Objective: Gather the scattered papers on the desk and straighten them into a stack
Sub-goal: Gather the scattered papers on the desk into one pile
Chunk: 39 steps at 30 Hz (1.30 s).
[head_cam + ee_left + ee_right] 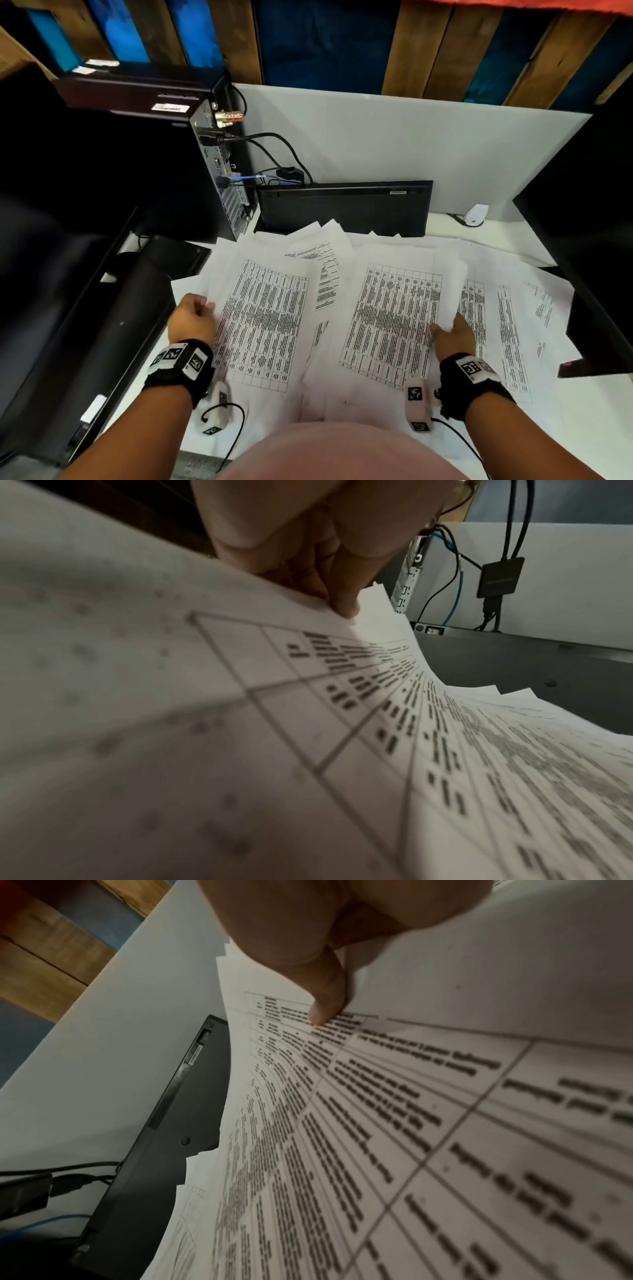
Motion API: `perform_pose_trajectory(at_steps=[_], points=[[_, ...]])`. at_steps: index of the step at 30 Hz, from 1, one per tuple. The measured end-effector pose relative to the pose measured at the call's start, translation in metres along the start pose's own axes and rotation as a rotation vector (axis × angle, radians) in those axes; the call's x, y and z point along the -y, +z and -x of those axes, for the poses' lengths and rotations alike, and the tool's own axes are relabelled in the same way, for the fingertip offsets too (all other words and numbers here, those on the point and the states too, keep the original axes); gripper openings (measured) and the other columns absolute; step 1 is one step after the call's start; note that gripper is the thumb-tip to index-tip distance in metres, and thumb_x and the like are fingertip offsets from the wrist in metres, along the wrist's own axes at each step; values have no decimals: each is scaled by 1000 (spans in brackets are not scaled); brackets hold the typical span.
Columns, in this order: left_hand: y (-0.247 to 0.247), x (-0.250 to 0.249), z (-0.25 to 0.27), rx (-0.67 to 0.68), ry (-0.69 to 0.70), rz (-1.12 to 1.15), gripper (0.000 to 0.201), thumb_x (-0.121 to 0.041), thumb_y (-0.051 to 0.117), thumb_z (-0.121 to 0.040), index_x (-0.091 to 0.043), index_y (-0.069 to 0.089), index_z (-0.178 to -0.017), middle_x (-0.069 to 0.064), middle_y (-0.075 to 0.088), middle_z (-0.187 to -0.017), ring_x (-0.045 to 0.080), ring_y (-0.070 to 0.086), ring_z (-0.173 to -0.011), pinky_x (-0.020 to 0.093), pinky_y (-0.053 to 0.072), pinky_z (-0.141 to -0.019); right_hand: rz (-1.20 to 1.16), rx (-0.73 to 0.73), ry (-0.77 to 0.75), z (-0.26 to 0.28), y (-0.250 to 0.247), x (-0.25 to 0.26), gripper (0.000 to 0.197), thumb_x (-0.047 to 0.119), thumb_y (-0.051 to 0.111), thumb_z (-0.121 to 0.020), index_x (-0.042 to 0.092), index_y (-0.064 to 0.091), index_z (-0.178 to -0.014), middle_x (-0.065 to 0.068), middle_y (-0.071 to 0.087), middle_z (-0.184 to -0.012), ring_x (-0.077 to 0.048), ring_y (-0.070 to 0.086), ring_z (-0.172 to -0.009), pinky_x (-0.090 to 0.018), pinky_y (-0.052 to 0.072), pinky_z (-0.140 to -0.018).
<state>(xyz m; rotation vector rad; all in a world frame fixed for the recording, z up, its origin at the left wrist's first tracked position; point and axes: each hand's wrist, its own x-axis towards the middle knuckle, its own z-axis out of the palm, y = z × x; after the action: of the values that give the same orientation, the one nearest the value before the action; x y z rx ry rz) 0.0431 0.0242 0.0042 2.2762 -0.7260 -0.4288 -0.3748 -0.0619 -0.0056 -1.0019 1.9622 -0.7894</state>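
A black computer tower (164,161) stands at the far left of the white desk (599,404), its rear ports facing right with black and blue cables (274,161) running from them. In front of it, the left hand (193,317) pinches the left edge of a sheet printed with a table (263,322), thumb on top and fingers curled beneath, lifting that edge off the desk. Loose printed papers (329,274) lie overlapping across the middle of the desk, fanned at different angles. Behind them a black keyboard (342,205) leans on its edge against a white partition (411,137), with the far corners of the papers reaching up to it. The right hand (454,334) grips the right edge of a second sheet with a table (394,315), thumb pressed on the print and fingers underneath. More sheets (513,325) spread beyond it toward a dark monitor (589,240) at the right edge, whose base overlaps them. A small white device (476,214) sits near the partition.
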Motion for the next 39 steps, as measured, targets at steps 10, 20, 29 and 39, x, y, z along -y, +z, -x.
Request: perform_pose_trajectory(at_steps=[10,20,29,39], points=[[16,-10,17,209,-28,-149,24,-14,56,-90,7,65,-98,28,64,-107,42,59,-103,38,44,-89,-162,-21,69,2,9,9,36,6,58,-92,0,54,-127,-22,61,-119,-30,56,-96,-32,41,-85],[4,-13,20,394,-21,-17,25,-14,65,-86,-4,58,-108,15,67,-106,32,63,-103,34,47,-92,-49,111,48,3,22,6,35,9,59,-92,1,54,-126,-21,63,-117,-26,55,-93,-31,43,-84],[-77,-101,6,21,322,40,4,-9,57,-91,-8,55,-87,13,62,-85,21,57,-81,25,39,-76,113,71,95,-4,4,2,35,9,53,-94,2,50,-128,-20,60,-122,-30,56,-96,-36,47,-89],[-135,-136,-28,-131,351,489,38,-48,59,-86,-12,58,-95,21,51,-86,-7,54,-62,16,51,-64,162,155,86,-2,-2,1,37,13,53,-95,-1,48,-129,-21,58,-128,-34,57,-110,-33,43,-93]])
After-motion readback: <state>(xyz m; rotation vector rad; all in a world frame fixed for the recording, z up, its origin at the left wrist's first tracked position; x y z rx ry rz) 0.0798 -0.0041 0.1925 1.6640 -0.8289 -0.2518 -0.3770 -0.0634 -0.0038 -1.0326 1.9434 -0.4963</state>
